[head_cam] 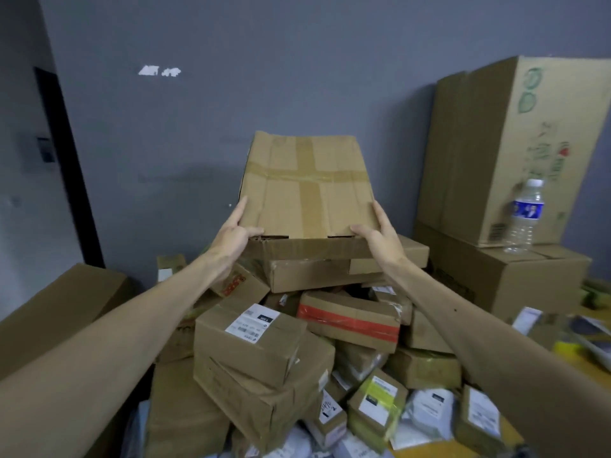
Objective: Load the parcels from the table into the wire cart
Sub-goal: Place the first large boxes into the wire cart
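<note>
Fingers [243, 206] of the left hand [236, 234] lie flat along the left side of the taped box [307, 186], with the thumb curled over its near top edge. The right hand [377, 233] mirrors this on the right side, thumb hooked over the near corner, so both hands are clamped on this one parcel. The taped box is tipped, its far edge high against the grey wall and its near edge low, just over the flat box [334, 262] directly beneath it; whether the two touch I cannot tell. Below the taped box the pile of parcels [264, 352] spreads toward the camera: brown cartons, a red-taped box [350, 320], and small bagged packets lowest of all. To the right of the taped box a tall carton [515, 143] stands on a lower one, with a water bottle [525, 216] in front of it. The counter [598, 381] shows only as a yellowish strip far below and to the right of the taped box. The wire cart is nowhere in view, so nothing can be counted as loaded. Judging by the size of the pile, most of the work is left, and this parcel seems to be at the pick-up stage.
</note>
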